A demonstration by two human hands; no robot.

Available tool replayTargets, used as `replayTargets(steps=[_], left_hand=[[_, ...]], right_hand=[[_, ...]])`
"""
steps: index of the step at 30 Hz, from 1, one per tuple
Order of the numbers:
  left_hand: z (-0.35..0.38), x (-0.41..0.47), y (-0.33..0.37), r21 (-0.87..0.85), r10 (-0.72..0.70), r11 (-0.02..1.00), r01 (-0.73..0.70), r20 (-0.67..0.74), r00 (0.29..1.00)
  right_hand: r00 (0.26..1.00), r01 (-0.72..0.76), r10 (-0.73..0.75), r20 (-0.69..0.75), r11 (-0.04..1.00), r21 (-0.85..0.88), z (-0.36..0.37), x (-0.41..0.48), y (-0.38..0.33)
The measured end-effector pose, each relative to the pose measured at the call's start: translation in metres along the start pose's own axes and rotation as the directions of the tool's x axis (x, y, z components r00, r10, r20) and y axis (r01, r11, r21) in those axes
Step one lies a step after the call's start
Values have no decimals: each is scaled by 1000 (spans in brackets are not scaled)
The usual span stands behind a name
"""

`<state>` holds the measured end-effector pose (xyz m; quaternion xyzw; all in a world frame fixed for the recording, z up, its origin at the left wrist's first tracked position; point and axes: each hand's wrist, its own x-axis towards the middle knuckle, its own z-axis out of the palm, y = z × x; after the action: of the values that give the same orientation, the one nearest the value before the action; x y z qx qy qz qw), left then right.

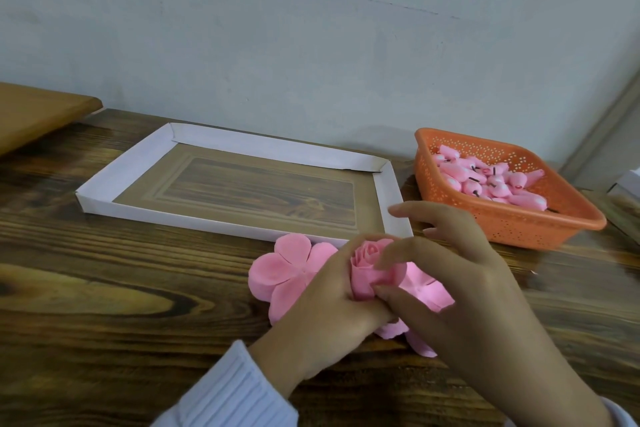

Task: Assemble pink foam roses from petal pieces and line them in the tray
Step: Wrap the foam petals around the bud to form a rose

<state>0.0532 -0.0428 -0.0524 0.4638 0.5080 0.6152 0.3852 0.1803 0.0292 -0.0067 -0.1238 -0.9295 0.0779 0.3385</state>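
Note:
A pink foam rose point(369, 265) stands upright between my two hands, just in front of the tray's near right corner. My left hand point(325, 308) wraps its base from the left. My right hand point(460, 281) presses petals against it from the right with thumb and fingers. Flat pink petal pieces point(284, 270) lie in a stack on the table under and around the rose, some hidden by my hands. The white cardboard tray point(114, 177) sits behind, with nothing in it.
An orange perforated basket point(519, 222) at the right holds several pink foam buds point(491, 177) with dark stems. A wooden board point(38, 111) lies at the far left. A wall runs close behind the table.

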Motion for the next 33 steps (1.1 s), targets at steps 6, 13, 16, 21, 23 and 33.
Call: replayTargets(steps=[6,13,16,21,23,33], left_hand=[[-1,0,2,47,1,999,-1,-9,1000],[-3,-2,4,31,-19,999,16,74,997],[-6,-2,4,-130,-21,991,39,140,990],[-9,-1,3,-560,22,798,222,395,918],[-10,0,4,-636,47,725,265,430,902],[-10,0,7,-727,10,617,301,391,921]], right_hand=[[997,22,-20,75,1000,-23,0,3,0],[983,-13,-12,183,991,135,-1,6,-3],[974,-85,22,227,959,270,-7,6,-1],[967,-98,8,255,933,345,-13,5,2],[970,-81,-9,242,929,362,-13,5,2],[983,-68,5,183,939,338,-10,7,-1]])
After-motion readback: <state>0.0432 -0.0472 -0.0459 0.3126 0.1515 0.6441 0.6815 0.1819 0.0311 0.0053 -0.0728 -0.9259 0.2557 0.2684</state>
